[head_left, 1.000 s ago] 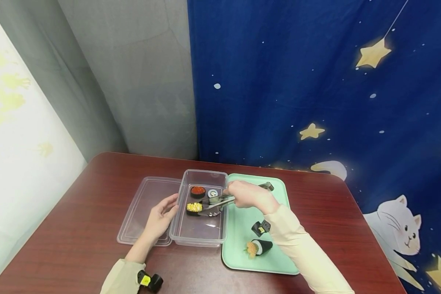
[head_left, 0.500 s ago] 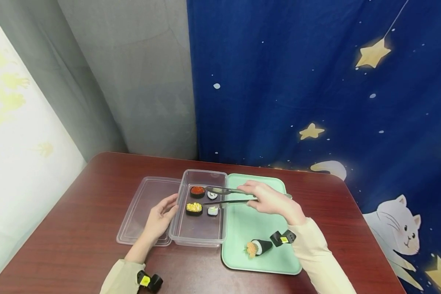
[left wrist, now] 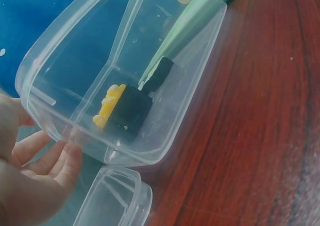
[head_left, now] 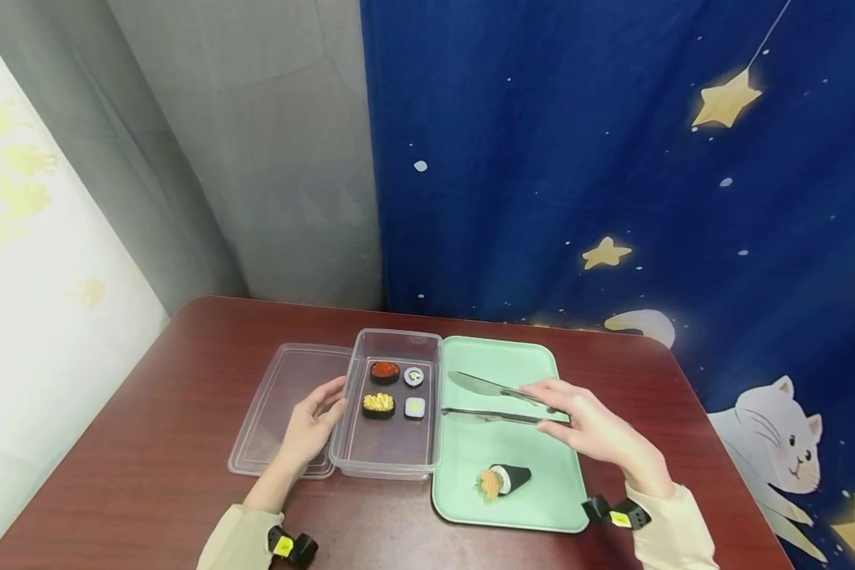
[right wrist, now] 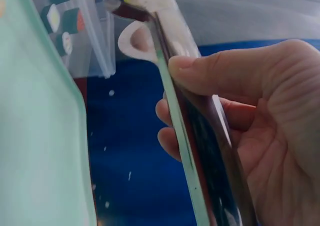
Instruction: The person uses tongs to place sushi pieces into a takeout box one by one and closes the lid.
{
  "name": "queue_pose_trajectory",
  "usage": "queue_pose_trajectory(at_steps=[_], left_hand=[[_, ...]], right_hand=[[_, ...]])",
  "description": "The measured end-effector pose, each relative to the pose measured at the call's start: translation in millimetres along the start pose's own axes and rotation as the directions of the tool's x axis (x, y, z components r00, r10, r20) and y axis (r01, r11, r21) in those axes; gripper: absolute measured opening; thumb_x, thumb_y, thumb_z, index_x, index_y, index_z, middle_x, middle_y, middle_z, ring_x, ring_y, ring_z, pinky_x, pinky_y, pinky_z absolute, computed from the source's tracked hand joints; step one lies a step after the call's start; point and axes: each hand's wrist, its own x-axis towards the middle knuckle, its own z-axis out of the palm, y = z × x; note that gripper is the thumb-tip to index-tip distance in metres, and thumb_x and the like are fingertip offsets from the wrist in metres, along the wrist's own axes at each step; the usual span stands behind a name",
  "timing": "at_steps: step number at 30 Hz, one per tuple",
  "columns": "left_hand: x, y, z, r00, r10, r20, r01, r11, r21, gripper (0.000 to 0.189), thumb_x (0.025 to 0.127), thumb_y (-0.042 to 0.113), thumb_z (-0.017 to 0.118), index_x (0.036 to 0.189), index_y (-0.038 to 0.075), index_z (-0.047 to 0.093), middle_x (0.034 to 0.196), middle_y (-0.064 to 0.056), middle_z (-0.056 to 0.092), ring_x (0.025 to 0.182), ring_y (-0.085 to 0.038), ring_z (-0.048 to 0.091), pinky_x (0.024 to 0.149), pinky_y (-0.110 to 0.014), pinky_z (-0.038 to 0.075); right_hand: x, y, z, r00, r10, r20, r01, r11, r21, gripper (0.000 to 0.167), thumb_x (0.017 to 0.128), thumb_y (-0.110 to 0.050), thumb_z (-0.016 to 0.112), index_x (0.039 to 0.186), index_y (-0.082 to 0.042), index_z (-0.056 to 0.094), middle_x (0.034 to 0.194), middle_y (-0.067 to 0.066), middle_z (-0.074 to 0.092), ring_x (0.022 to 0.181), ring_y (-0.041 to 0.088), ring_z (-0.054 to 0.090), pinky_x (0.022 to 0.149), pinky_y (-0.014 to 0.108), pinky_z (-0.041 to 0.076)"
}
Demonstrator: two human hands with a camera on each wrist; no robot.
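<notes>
My right hand [head_left: 590, 419] holds metal tongs [head_left: 492, 387] over the green tray, their two arms spread apart with nothing between them. In the right wrist view, thumb and fingers grip the tongs [right wrist: 200, 131]. With its fingertips, my left hand [head_left: 316, 419] touches the outer left wall of a clear plastic container [head_left: 392, 459]. Inside stand a red-topped sushi piece [head_left: 385, 372], a yellow corn-topped one [head_left: 378, 405], a round roll [head_left: 413, 376] and a squarish white roll [head_left: 415, 408]. A cone-shaped hand roll [head_left: 511, 479] lies on the tray's near part.
The green tray [head_left: 470, 511] adjoins the container's right side on the reddish-brown table [head_left: 164, 427]. A clear lid [head_left: 278, 396] lies left of the container, partly behind my left hand. Grey and blue curtains [head_left: 470, 158] hang behind the table.
My right hand has drawn the tongs rightward out of the container, and their arms have spread. The squarish white roll now stands uncovered inside. My left hand has stayed in place.
</notes>
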Motion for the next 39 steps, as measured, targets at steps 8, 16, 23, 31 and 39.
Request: queue_pose_trajectory(at_steps=[8,16,23,31,39], left_hand=[[-0.2,0.0,0.1,1.000,0.007,0.003,-0.007,1.000,-0.020,0.041,0.091,-0.001,0.056,0.130,-0.006,0.049,0.128,-0.026,0.052,0.118,-0.035,0.049,0.086,-0.012,0.043],[-0.9,-1.4,-0.6,1.000,0.004,-0.001,-0.004,1.000,-0.016,0.040,0.091,0.001,0.057,0.130,-0.005,0.050,0.128,-0.024,0.054,0.115,-0.025,0.052,0.086,-0.012,0.043],[-0.1,-2.1,-0.1,1.000,0.017,-0.004,-0.017,1.000,-0.010,0.040,0.091,0.001,0.057,0.130,-0.006,0.050,0.126,-0.025,0.055,0.110,-0.015,0.054,0.086,-0.012,0.043],[-0.2,-1.4,0.4,1.000,0.003,-0.002,-0.003,1.000,-0.004,0.040,0.091,0.001,0.057,0.130,-0.005,0.050,0.127,-0.024,0.054,0.115,-0.029,0.051,0.086,-0.011,0.042],[-0.4,-2.5,0.7,1.000,0.020,-0.002,-0.020,1.000,-0.010,0.040,0.091,0.001,0.057,0.130,-0.006,0.049,0.128,-0.026,0.053,0.117,-0.036,0.049,0.086,-0.010,0.041]], right_hand=[[-44.4,-3,-3,0.999,-0.002,-0.034,0.004,0.998,0.067,0.054,0.074,0.008,0.072,0.124,-0.001,0.056,0.111,0.007,0.060,0.096,0.012,0.057,0.081,0.011,0.041],[-79.9,-4,1,0.999,0.018,-0.045,-0.013,0.995,0.098,0.052,0.073,0.008,0.072,0.122,0.000,0.057,0.111,0.004,0.059,0.098,0.005,0.055,0.081,0.011,0.041],[-95.7,-4,7,0.996,0.084,0.002,-0.083,0.989,0.124,0.052,0.073,0.010,0.071,0.123,-0.001,0.057,0.110,0.006,0.060,0.100,0.004,0.055,0.083,0.010,0.041],[-100.8,-2,10,0.993,0.110,0.047,-0.113,0.991,0.069,0.056,0.071,0.011,0.071,0.123,-0.005,0.058,0.111,0.005,0.060,0.100,0.012,0.057,0.083,0.007,0.038],[-99.2,-1,12,0.992,0.116,0.055,-0.115,0.993,-0.023,0.059,0.067,0.009,0.074,0.121,-0.010,0.060,0.111,0.000,0.061,0.099,0.011,0.058,0.083,0.008,0.039]])
